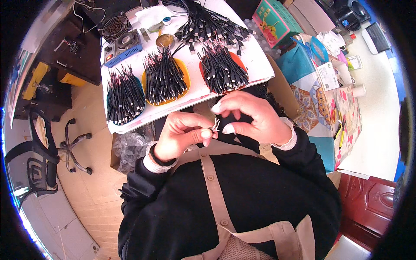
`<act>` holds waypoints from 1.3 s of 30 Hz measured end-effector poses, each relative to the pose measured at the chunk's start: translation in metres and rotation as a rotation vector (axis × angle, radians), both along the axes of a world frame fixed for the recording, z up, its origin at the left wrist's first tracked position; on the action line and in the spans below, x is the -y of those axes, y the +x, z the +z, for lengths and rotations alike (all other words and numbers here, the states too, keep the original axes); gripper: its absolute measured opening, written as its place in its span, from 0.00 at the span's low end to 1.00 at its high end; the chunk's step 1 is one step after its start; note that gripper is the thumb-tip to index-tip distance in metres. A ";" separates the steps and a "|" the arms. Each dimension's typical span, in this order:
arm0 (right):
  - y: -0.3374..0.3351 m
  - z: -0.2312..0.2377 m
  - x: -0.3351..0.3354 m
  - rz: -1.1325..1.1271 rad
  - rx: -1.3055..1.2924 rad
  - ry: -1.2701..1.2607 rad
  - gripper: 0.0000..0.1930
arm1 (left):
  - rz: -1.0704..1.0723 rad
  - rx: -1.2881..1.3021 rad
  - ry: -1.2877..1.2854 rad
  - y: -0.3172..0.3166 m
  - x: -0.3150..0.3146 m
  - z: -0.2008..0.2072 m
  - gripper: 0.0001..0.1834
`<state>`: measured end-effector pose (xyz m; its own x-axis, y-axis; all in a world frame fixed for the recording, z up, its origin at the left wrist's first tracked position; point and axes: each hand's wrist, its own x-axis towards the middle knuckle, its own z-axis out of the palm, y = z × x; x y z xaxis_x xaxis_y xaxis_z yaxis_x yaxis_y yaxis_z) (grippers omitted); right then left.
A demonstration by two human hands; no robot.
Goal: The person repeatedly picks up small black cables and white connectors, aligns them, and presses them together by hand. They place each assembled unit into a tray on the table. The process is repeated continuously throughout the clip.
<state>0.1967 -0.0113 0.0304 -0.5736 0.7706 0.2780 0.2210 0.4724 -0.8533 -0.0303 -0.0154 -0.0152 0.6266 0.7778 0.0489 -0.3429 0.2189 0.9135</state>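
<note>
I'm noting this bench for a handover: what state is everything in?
Left hand: pinching
Wire ends: held by left hand
Right hand: open
Teal bowl: filled with black cables
Yellow bowl: likewise filled
Red-orange bowl: likewise filled
Plastic bag: crumpled
Blue unit's fan: running or not, cannot tell

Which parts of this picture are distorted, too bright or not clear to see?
Head view: the white surface at right has a bent edge and looks washed out; corners are black; the small piece in the left hand lacks clear detail.
</note>
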 end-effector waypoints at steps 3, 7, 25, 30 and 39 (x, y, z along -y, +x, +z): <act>-0.008 0.003 0.002 0.052 -0.026 0.187 0.11 | -0.059 0.052 -0.038 0.001 0.002 -0.001 0.06; -0.008 0.006 0.009 -0.006 0.037 0.238 0.08 | 0.021 0.021 -0.018 0.004 0.009 -0.001 0.06; 0.007 -0.004 0.010 -0.097 -0.018 0.292 0.19 | 0.035 0.440 -0.310 0.016 0.013 -0.006 0.09; -0.011 -0.003 -0.004 0.017 -0.133 0.385 0.10 | -0.046 0.493 -0.396 0.016 0.009 -0.007 0.09; -0.001 -0.017 0.002 0.048 -0.381 -1.053 0.05 | 0.268 -0.410 0.850 0.008 -0.003 0.011 0.06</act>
